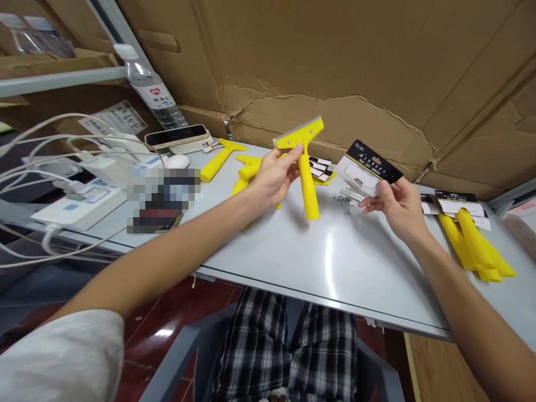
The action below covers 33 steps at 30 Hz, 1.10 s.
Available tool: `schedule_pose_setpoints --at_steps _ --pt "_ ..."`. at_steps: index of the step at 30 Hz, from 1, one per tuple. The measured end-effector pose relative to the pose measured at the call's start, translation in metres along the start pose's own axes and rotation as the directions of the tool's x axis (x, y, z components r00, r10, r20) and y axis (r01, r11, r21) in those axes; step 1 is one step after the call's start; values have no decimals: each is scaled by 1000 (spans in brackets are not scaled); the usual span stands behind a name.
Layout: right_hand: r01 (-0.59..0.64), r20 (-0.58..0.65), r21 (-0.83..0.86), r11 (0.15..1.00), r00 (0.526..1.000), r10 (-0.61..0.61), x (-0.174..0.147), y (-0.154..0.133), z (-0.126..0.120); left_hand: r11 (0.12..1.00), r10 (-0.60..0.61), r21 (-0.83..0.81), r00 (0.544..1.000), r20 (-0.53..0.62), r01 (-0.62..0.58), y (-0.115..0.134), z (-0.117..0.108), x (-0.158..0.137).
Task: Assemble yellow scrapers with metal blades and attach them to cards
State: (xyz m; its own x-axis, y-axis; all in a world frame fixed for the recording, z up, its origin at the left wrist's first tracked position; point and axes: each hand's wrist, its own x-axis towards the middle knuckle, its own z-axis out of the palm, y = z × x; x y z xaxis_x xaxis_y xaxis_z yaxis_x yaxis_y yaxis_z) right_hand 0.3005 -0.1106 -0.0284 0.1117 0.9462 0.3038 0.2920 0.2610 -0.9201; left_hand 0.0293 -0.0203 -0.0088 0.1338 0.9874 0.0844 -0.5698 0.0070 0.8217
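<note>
The yellow scraper (310, 192) was gripped at its neck above the table by the left hand (276, 176), apparently so that the blade was kept clear of the fingers; right of that grip, a printed card (368, 167) was pinched at its edge by the right hand (400, 206), seemingly to leave its print uncovered. Near the right fingertips, small screws (344, 199) were scattered on the glossy pale tabletop (276, 262), backed beyond both grips by creased cardboard (335, 61).
</note>
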Motion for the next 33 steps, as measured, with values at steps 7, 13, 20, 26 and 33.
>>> schedule_pose_setpoints --at_steps 7,13,20,26,33 --pt "94 118 -112 989 990 -80 -15 -16 20 996 74 -42 981 -181 -83 4 -11 19" --pt "116 224 -273 955 973 -54 -17 -14 15 996 14 -80 961 -276 -38 0 -10 20" --pt "197 341 -465 863 939 -31 -21 -18 21 996 -62 -76 958 -278 43 -7 -8 13" --pt "110 384 -495 862 918 103 -19 -14 15 995 -89 -60 945 -316 74 0 -5 11" --pt "10 378 -469 883 906 190 -20 -20 18 982 -179 10 950 -255 188 -11 -5 0"
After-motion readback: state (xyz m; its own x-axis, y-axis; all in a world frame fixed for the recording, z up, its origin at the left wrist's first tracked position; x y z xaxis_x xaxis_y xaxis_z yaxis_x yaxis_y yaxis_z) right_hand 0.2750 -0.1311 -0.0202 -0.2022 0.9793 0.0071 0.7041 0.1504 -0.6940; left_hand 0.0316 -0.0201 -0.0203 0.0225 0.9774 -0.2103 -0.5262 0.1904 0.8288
